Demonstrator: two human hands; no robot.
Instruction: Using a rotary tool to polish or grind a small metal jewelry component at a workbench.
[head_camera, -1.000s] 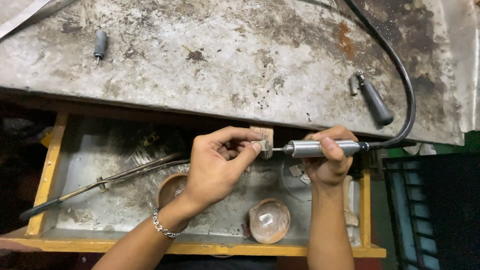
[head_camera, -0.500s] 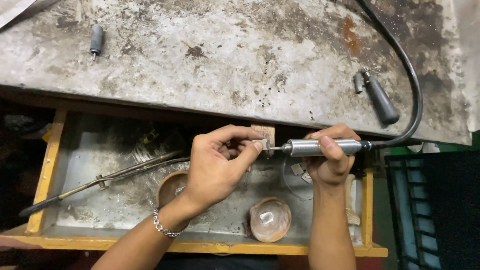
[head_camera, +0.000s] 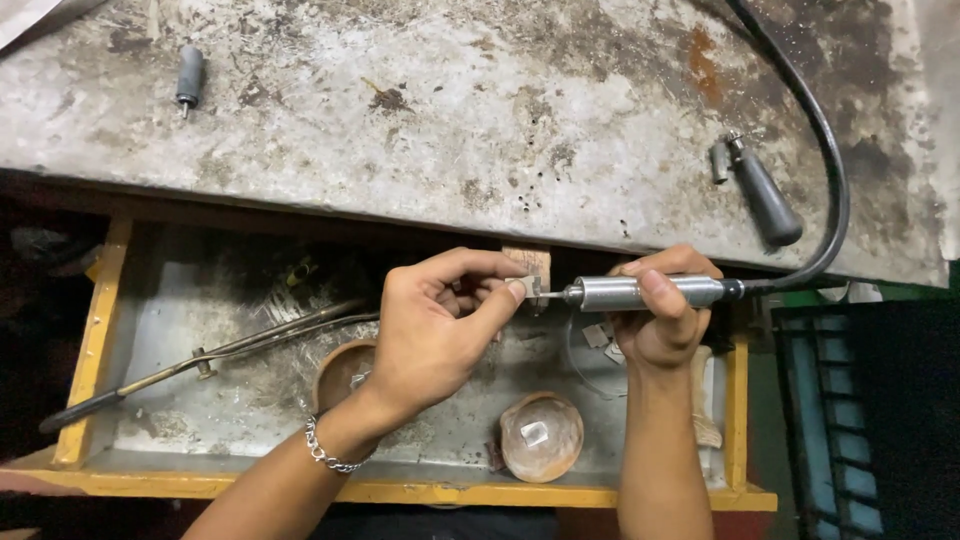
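Small metal piece (head_camera: 528, 288) at frame centre mostly hidden by left hand (head_camera: 440, 330) fingertips, shape unclear. Black hose (head_camera: 830, 190) cut off at top edge. Left clay bowl (head_camera: 340, 372) half covered by wrist. Tool tip too small to tell.

The workbench (head_camera: 500, 110) fills the far part of the view, and an open drawer (head_camera: 400, 490) stands out under its near edge. Over the drawer the left hand (head_camera: 440, 330) pinches a small piece (head_camera: 527, 287) against a wooden peg (head_camera: 530, 262) at the bench's near edge. To its right, the right hand (head_camera: 665, 320) holds a rotary handpiece (head_camera: 640, 292), tip at the piece. In the drawer, one bowl (head_camera: 541, 436) lies near the front edge, another bowl (head_camera: 340, 372) sits partly under the left wrist, and long tongs (head_camera: 200, 360) lie to the left.
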